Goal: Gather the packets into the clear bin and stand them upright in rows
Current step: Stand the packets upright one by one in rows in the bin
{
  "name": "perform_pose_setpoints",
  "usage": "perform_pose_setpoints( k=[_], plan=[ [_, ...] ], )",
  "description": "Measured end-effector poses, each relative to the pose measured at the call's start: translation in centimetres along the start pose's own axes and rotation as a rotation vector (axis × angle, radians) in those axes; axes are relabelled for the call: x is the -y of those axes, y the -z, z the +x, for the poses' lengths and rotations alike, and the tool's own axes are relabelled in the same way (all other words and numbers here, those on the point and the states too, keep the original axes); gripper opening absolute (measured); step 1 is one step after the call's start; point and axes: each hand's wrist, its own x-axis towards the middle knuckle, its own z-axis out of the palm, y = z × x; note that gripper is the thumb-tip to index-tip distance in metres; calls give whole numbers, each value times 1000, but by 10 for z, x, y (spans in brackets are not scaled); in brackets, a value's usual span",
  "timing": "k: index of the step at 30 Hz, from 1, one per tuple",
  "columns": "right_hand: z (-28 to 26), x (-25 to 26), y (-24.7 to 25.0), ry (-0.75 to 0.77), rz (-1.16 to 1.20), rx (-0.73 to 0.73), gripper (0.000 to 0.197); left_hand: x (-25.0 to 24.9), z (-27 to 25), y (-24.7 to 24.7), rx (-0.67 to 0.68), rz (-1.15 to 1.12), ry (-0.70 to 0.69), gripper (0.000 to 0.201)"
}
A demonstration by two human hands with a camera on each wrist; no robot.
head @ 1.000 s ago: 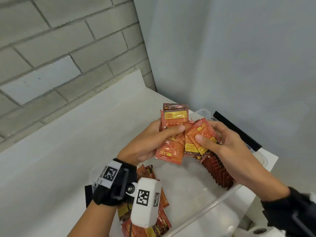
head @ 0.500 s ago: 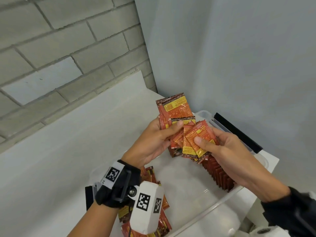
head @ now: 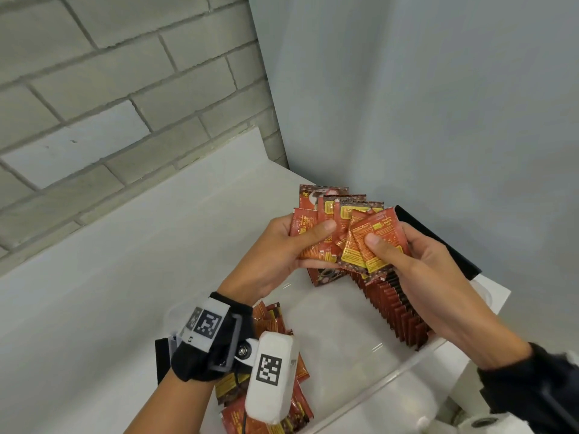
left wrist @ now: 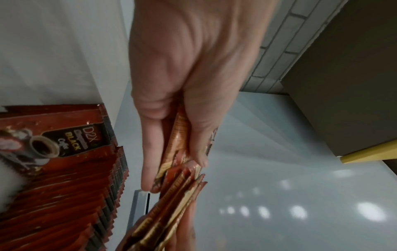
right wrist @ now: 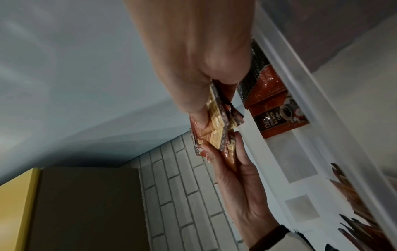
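A fanned bunch of red packets (head: 341,236), pinched between the left hand (head: 282,255) and right hand (head: 419,264), hovers over the clear bin (head: 376,389), whose upright row (head: 398,308) reads "D2X BLACK Coffee" (smaller print illegible).

The right hand (right wrist: 206,56) pinches a fan of red and yellow packets (right wrist: 217,125) between thumb and fingers; the left hand (right wrist: 240,185) grips the same fan from below; beside them, a row of packets (right wrist: 277,108) stands against the clear bin (right wrist: 300,88); behind, a grey brick wall (right wrist: 180,195).
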Motion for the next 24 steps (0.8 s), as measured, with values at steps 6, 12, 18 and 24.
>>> perform_pose_setpoints(
  k=[6, 12, 18, 24],
  plan=[
    [-1, 0, 0, 23, 38, 5, 34, -4, -2, -3, 76, -25, 68, 20],
    [1, -2, 1, 86, 33, -97, 46, -6, 0, 1, 52, -132, 10, 30],
    [0, -4, 1, 108, -43, -32, 35, -4, -3, 0, -36, 86, -72, 38],
    [-1, -4, -1, 132, -85, 5, 37, -4, -5, 0, -81, 186, -94, 46]
  ],
)
